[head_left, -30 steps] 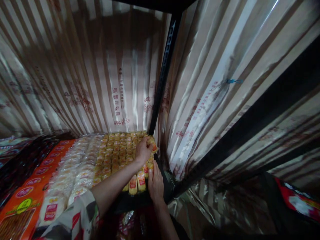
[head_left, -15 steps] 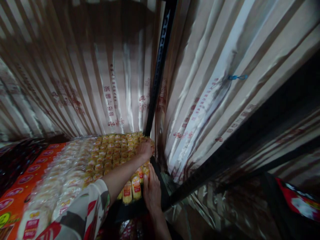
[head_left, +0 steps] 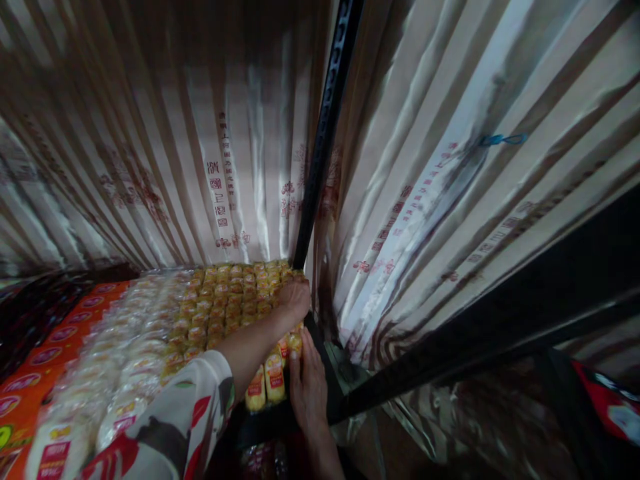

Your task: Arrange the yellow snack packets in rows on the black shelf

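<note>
Rows of small yellow wrapped packs (head_left: 234,293) with red labels, looking like packaged cakes or bread, stand on a dark shelf. My left hand (head_left: 295,298) reaches over them to the far right corner of the rows, close by the black post. Its wrist is bent and its fingers are hidden, so its grip does not show. Nearer to me, my right hand (head_left: 310,377) lies along the right side of the yellow packs, fingers stretched out and fingertips against the end of the row. Two front packs (head_left: 274,377) show their red labels just left of it.
White clear-wrapped packs (head_left: 125,360) stand in rows on the left, beside an orange printed strip (head_left: 53,353) and dark wrapped goods (head_left: 40,320). A black perforated post (head_left: 325,127) rises at the corner. Pleated printed curtains (head_left: 240,153) hang behind, and a dark rail (head_left: 450,340) runs along the right.
The view has shifted slightly. My left hand looks more bent at the wrist at the far corner. My right hand stays flat along the side of the packs.
</note>
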Tool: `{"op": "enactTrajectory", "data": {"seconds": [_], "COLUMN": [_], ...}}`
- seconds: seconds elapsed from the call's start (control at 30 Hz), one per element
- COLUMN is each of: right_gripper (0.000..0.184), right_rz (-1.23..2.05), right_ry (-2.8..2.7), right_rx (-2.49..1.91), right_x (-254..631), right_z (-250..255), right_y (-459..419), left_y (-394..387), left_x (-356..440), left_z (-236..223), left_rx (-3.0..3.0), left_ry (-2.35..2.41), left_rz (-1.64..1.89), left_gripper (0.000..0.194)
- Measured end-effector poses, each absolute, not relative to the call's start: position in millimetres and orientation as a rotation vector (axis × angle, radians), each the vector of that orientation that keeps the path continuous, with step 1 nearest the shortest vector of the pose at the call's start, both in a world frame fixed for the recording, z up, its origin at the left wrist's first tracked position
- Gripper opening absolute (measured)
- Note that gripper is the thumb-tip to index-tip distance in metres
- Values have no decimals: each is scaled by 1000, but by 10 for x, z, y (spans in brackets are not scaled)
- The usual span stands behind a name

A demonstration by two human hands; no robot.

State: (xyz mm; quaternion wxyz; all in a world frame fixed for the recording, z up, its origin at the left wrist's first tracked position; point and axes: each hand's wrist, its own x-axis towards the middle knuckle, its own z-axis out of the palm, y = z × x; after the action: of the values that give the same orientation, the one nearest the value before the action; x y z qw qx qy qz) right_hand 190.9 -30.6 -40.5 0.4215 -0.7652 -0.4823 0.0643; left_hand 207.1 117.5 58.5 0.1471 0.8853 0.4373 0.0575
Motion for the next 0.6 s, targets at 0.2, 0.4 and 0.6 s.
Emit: {"op": "enactTrajectory", "data": {"seconds": [0.2,0.4,0.6], "right_gripper": [52,55,57], "right_rz": [119,128,173], "right_ry": [-1207,-1168,-1156], "right_rx": [-1914,-1897,-1852], "right_x": [1901,1900,1896], "right_z": [-419,-457,-440], "right_y": [-304,-317,-319], "left_y": [1172,1148,1070], "left_x": [2104,2079,1928], "left_z": [606,621,694], "left_rx": [2548,2604,2642], "left_ry": [1328,1295,1236], "left_rz": [140,173,241], "left_gripper": [38,35,30]}}
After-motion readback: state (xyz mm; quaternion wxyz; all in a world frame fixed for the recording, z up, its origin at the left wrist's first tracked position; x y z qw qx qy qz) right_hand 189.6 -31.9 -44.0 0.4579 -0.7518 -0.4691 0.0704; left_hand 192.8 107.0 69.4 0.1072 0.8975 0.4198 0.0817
